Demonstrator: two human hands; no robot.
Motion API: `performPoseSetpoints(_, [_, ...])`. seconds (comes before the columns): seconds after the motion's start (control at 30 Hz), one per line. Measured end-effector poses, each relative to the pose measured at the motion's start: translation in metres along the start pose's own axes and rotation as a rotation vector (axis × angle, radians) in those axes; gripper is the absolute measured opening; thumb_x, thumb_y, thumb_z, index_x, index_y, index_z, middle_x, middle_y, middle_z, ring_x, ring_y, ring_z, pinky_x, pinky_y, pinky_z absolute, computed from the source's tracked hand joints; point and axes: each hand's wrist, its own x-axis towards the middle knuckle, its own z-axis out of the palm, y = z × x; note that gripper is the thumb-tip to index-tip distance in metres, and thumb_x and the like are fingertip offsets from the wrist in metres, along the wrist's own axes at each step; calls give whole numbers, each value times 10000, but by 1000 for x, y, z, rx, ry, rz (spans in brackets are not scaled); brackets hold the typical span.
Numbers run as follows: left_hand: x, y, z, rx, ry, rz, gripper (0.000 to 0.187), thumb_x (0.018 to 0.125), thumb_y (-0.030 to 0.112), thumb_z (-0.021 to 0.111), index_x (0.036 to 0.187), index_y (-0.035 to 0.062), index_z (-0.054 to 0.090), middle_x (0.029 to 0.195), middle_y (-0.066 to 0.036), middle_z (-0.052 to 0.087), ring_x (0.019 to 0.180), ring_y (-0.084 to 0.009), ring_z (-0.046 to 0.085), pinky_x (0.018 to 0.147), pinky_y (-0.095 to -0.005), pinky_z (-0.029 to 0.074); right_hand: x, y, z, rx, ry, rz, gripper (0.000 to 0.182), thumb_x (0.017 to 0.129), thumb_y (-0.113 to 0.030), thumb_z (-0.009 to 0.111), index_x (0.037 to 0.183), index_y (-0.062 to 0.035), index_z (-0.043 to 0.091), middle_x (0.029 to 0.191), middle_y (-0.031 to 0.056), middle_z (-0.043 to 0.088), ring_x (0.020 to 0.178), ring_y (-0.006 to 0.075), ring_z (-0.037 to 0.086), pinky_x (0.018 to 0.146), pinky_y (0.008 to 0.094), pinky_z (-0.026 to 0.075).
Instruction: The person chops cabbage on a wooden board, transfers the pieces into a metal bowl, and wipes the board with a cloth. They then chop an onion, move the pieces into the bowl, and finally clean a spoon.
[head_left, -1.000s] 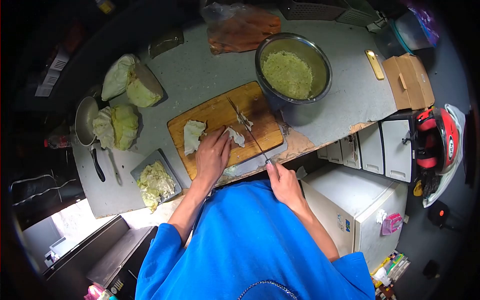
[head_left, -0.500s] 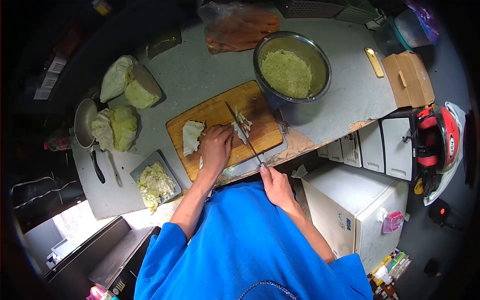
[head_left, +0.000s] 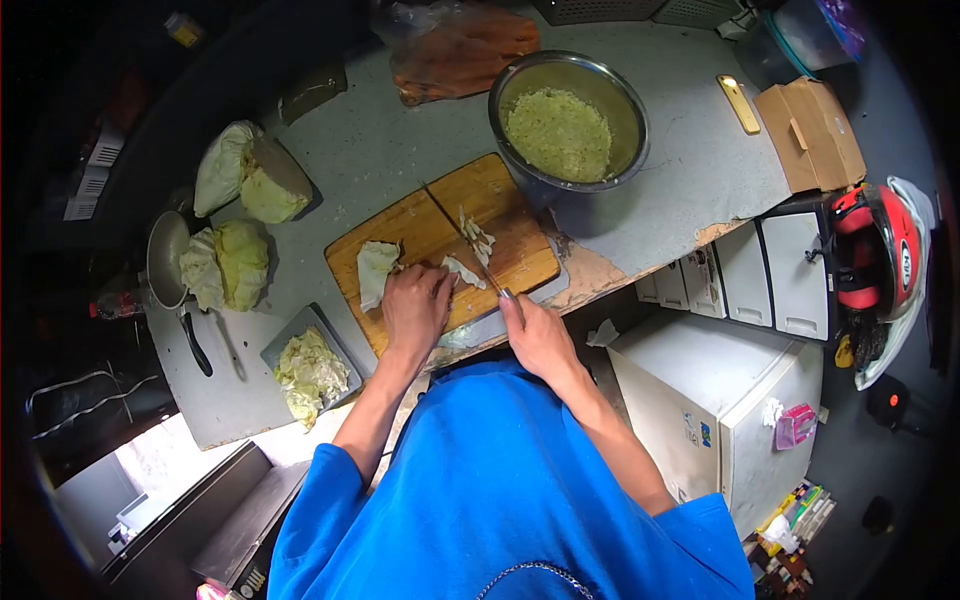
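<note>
From where I stand, the person's right hand (head_left: pixel 540 335) has its fingers wrapped snugly round the handle of a knife (head_left: pixel 458 235), whose blade runs slantwise over the wooden cutting board (head_left: pixel 415 225), its tip out by the far edge. I can't tell whether the edge meets the wood. To the right of the blade lies a little heap of cabbage shreds (head_left: pixel 480 240); to its left is a small cabbage piece (head_left: pixel 464 270), just beside the fingertips of the left hand (head_left: pixel 413 310). Those fingers are bent and close together over the board; whether they pin or pinch anything, I can't say. A larger leaf piece (head_left: pixel 377 270) lies on the board's left part, right next to that hand. Beyond the board's right end, a steel bowl (head_left: pixel 626 130) sits on the grey counter (head_left: pixel 675 130) with finely chopped cabbage (head_left: pixel 558 135) in it. Over on the left, a small tray (head_left: pixel 339 336) carries crumpled cabbage leaves (head_left: pixel 312 370), and past it rests a cabbage (head_left: pixel 242 265) beside a frying pan (head_left: pixel 165 258). Farther back there's a plastic bag of carrots (head_left: pixel 465 55), and off to the right a yellow phone (head_left: pixel 738 103) lies near a cardboard box (head_left: pixel 812 135).
</note>
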Motion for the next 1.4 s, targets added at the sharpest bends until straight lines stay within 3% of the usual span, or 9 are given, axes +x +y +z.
performPoseSetpoints(0.17, [13, 1, 12, -107, 24, -221, 270, 890, 253, 753, 862, -15, 762, 785, -177, 733, 682, -357, 707, 638, -431, 540, -26, 0, -15, 105, 51, 16, 401, 1077, -334, 512, 909, 20, 599, 754, 294, 607, 792, 522, 607, 650, 503, 470])
performPoseSetpoints(0.23, [15, 5, 14, -171, 50, -283, 262, 884, 222, 745, 780, -18, 718, 753, -199, 689, 692, -409, 675, 613, -471, 512, -39, -1, -21, 120, -5, 61, 435, 1074, -384, 499, 917, 4, 618, 750, 299, 639, 794, 531, 628, 669, 567, 476])
performPoseSetpoints(0.37, [13, 10, 11, -186, 60, -349, 258, 883, 225, 743, 772, -7, 716, 763, -189, 696, 707, -403, 676, 663, -473, 512, -49, 12, -12, 37, -69, 116, 428, 1075, -393, 486, 953, -8, 628, 758, 299, 653, 812, 532, 643, 680, 576, 487])
performPoseSetpoints(0.5, [6, 10, 9, -129, 49, -275, 229, 899, 210, 724, 796, 6, 726, 781, -177, 695, 757, -385, 670, 736, -479, 502, -30, 11, 6, -102, -18, 87, 471, 1072, -398, 472, 945, 29, 624, 815, 317, 673, 842, 546, 645, 743, 608, 508])
performPoseSetpoints(0.63, [-2, 9, 3, -45, 64, -154, 172, 919, 167, 703, 849, 15, 744, 854, -168, 698, 802, -382, 659, 755, -471, 504, -8, 3, 6, 50, 7, -23, 490, 1079, -397, 459, 933, 41, 623, 811, 331, 663, 817, 549, 637, 728, 602, 502])
performPoseSetpoints(0.8, [-2, 8, 4, -124, 83, -176, 177, 913, 174, 727, 924, 5, 778, 904, -180, 718, 813, -380, 694, 727, -441, 542, -38, -9, -20, 132, -67, 63, 433, 1081, -391, 469, 965, -1, 616, 800, 319, 647, 859, 541, 627, 712, 589, 488])
performPoseSetpoints(1.1, [-5, 8, 13, -191, 75, -129, 130, 922, 102, 700, 966, -1, 765, 893, -184, 699, 795, -393, 689, 719, -457, 547, -23, 3, 14, 4, -43, 88, 442, 1078, -382, 472, 954, 12, 629, 802, 329, 654, 856, 550, 627, 732, 601, 492])
performPoseSetpoints(1.27, [-4, -1, 7, -221, 38, -147, 113, 927, 90, 696, 978, 15, 764, 929, -141, 704, 851, -370, 689, 756, -442, 555, -28, -13, -10, 146, 9, 19, 428, 1081, -366, 489, 918, 11, 609, 749, 303, 634, 803, 527, 631, 660, 556, 487])
performPoseSetpoints(1.4, [11, -11, 10, -179, 18, 22, 120, 903, 91, 710, 990, 33, 768, 985, -94, 724, 944, -328, 675, 817, -422, 546, -46, -30, -36, 144, -15, 35, 442, 1094, -379, 475, 922, 10, 597, 679, 278, 587, 720, 512, 617, 594, 502, 464])
